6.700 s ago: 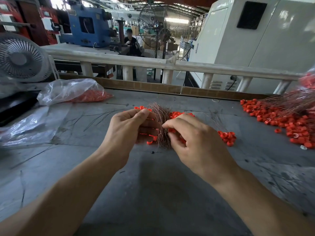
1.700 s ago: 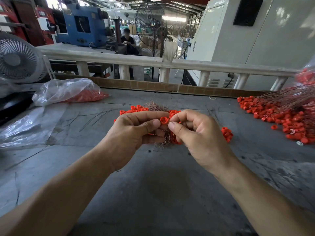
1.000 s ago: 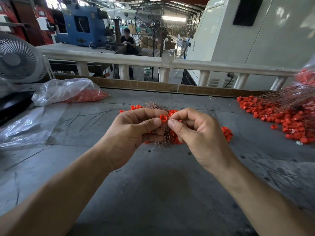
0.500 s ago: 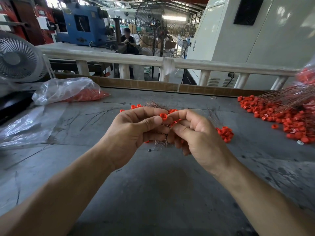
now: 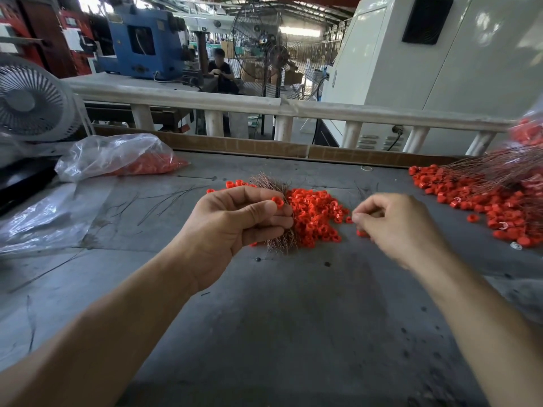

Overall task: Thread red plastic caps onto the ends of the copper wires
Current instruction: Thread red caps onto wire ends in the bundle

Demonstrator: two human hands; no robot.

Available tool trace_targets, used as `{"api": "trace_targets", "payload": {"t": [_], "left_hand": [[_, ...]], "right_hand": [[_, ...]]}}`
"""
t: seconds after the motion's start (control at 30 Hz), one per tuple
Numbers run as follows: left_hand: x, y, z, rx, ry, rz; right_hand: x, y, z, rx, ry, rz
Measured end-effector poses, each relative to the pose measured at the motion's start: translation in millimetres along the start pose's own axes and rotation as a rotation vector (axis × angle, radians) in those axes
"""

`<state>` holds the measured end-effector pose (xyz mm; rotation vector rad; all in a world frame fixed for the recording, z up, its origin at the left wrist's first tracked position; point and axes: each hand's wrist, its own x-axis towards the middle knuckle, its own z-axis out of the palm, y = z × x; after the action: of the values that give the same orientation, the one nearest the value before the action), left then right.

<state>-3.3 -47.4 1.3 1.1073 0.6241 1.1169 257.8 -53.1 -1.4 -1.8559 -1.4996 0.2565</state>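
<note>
My left hand (image 5: pixel 235 221) grips a bundle of copper wires (image 5: pixel 271 185). Its thumb and forefinger pinch a red cap (image 5: pixel 277 201) at the top of the bundle. The wire ends fan out above and below the fist. A pile of loose red caps (image 5: pixel 314 212) lies on the grey table just right of that hand. My right hand (image 5: pixel 396 224) hovers at the right edge of the pile, blurred, fingers curled with thumb and forefinger pinched together. Whether a cap sits between them is hidden.
A second heap of red caps (image 5: pixel 482 201) with long copper wires (image 5: pixel 499 168) lies at the right. A clear bag of caps (image 5: pixel 117 157) and loose plastic sheet (image 5: pixel 44 218) sit at the left. A fan (image 5: pixel 29 101) stands far left. A cardboard strip and railing (image 5: pixel 264 107) bound the table's far edge.
My right hand has let go of the cap at the bundle and moved right, to the pile's edge. My left hand keeps the bundle and the cap.
</note>
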Motion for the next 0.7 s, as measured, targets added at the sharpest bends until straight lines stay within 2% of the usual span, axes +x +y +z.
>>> {"api": "trace_targets", "payload": {"t": [0.17, 0.4, 0.7], "left_hand": [[-0.1, -1.2, 1.0, 0.003, 0.011, 0.0], [-0.4, -1.6, 1.7, 0.006, -0.002, -0.015], [-0.8, -4.0, 2.1, 0.021, -0.015, -0.024]], "right_hand": [[-0.2, 7.3, 8.8, -0.086, -0.068, 0.062], [-5.9, -2.2, 23.5, -0.17, -0.111, 0.016], [-9.0, -6.6, 21.1, -0.113, -0.15, -0.026]]}}
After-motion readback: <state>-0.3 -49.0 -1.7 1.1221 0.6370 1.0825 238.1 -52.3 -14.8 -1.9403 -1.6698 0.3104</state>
